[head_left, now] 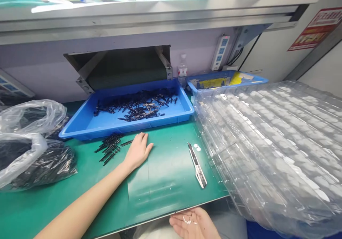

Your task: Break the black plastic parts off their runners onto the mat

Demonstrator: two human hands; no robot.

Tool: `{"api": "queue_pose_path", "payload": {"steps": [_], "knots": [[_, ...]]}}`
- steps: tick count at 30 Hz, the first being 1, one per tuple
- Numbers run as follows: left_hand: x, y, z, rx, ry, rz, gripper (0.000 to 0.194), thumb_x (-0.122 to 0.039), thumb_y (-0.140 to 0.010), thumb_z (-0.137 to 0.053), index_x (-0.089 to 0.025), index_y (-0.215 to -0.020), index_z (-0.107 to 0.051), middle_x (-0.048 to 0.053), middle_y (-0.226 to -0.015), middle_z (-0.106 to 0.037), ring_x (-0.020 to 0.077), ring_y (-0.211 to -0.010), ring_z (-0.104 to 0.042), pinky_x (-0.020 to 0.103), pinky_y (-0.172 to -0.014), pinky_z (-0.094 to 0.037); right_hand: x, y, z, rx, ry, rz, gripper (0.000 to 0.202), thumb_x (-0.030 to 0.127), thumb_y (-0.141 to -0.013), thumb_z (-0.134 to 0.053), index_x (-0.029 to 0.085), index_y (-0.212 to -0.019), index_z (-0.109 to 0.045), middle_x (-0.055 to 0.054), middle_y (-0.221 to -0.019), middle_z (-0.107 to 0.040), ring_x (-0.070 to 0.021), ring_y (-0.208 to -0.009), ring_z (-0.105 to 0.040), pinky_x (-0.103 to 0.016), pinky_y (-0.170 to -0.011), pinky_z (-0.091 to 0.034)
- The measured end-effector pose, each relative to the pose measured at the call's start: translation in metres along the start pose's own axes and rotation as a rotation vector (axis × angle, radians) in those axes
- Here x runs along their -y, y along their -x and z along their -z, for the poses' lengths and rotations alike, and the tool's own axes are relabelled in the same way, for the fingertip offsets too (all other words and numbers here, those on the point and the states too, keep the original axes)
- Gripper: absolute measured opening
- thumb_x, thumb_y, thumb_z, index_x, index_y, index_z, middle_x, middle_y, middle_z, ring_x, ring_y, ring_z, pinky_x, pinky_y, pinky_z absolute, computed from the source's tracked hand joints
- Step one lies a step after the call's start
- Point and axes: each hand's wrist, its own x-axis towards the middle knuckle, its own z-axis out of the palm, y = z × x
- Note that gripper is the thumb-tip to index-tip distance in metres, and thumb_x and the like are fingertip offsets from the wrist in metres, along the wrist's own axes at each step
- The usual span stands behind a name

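Note:
My left hand (137, 149) lies palm down on the green work surface (162, 171), thumb apart from the other fingers, which are partly hidden. It is open, with its fingertips beside a black strip (126, 143). Left of it is a loose pile of black strips (110, 147). My right hand (196, 224) is just below the table's front edge, palm up and open, with several small white pieces (187, 220) lying on the palm. A cutter knife (197, 166) rests on the table between the hands and the clear trays, near two small white parts (197, 147).
A blue tray (88, 128) with black strips stands at the back. Stacked clear plastic trays (267, 153) overhang the right side. Bags of black parts (48, 164) sit at left. Behind are a bottle (182, 69) and another blue tray (192, 84); a metal shelf (149, 18) crosses above.

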Motion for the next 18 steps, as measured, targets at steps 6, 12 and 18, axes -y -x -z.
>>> {"api": "queue_pose_path", "payload": {"steps": [6,12,18], "knots": [[-0.040,-0.010,-0.002,0.058,0.046,-0.163,0.070,-0.049,-0.086,-0.004,0.002,-0.117,-0.042,0.021,-0.114,-0.046,0.0287,-0.112,-0.038,0.051,-0.100,-0.021,0.001,0.002,-0.001,-0.055,-0.030,0.039,0.029,0.021,-0.065,-0.060,-0.003,-0.080,-0.062,-0.017,-0.083,-0.061,-0.0241,-0.082,-0.058,-0.027,-0.071,-0.047],[-0.041,-0.026,-0.009,0.138,0.081,-0.211,0.070,-0.051,-0.086,-0.008,0.002,-0.123,-0.034,0.022,-0.129,-0.030,0.0267,-0.121,-0.028,0.040,-0.098,-0.032,0.000,0.004,-0.001,-0.057,-0.070,0.052,0.027,0.022,-0.068,-0.058,-0.002,-0.079,-0.063,-0.016,-0.082,-0.062,-0.0235,-0.081,-0.059,-0.027,-0.071,-0.046],[-0.052,-0.016,-0.001,0.294,0.101,-0.442,0.075,-0.056,-0.084,-0.012,0.003,-0.129,-0.022,0.023,-0.135,-0.014,0.0281,-0.126,-0.009,0.044,-0.103,-0.018,-0.003,0.000,-0.003,-0.067,-0.075,0.052,0.030,0.022,-0.060,-0.059,-0.002,-0.077,-0.063,-0.015,-0.080,-0.061,-0.0247,-0.082,-0.058,-0.027,-0.072,-0.046]]}}
